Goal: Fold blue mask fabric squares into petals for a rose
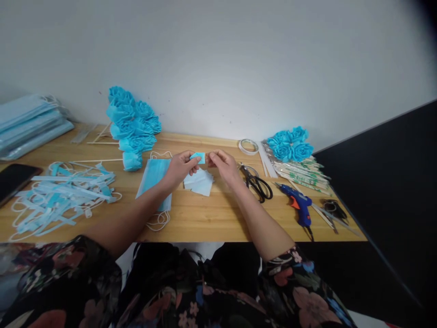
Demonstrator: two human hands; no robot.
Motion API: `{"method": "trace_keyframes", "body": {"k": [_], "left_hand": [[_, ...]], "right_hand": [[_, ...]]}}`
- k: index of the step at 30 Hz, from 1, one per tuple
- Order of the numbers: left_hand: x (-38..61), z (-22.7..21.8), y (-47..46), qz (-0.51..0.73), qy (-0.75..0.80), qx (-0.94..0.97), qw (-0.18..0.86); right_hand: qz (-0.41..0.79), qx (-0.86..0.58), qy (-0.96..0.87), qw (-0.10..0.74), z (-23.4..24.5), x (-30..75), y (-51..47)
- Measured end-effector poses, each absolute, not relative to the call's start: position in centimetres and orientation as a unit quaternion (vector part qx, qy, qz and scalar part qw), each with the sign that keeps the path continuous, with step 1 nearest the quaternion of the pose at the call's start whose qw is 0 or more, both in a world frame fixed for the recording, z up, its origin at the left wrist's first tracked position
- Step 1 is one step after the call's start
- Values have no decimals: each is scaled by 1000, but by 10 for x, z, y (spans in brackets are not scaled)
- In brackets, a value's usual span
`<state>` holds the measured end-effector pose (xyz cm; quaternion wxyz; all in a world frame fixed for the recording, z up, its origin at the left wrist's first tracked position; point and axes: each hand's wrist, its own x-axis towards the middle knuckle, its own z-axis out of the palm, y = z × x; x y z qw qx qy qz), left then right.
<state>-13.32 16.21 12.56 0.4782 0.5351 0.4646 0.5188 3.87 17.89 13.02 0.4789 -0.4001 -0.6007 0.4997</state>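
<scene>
My left hand (180,167) and my right hand (221,165) meet over the middle of the wooden table (211,218). Both pinch a small blue fabric piece (198,157) held between their fingertips. Just below it lie a few pale blue cut fabric pieces (200,182) on the table. A blue face mask (154,181) with white ear loops lies flat under my left wrist.
Black scissors (256,183), a blue glue gun (299,203), a tape roll (248,146), wrapped chopsticks (302,173) and blue fabric flowers (290,144) lie right. More flowers (132,124), cut mask scraps (61,193), a phone (13,180) and packed masks (29,125) lie left.
</scene>
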Motion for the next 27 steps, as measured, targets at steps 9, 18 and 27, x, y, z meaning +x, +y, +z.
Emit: {"method": "trace_keyframes", "body": {"k": [9, 18, 27], "left_hand": [[-132, 123, 163, 538, 470, 525, 463], [-131, 124, 162, 533, 463, 531, 469], [-130, 120, 163, 522, 460, 537, 478]], "right_hand": [[422, -458, -653, 430, 137, 37, 174], [409, -465, -660, 426, 135, 38, 175], [409, -465, -658, 427, 139, 35, 172]]}}
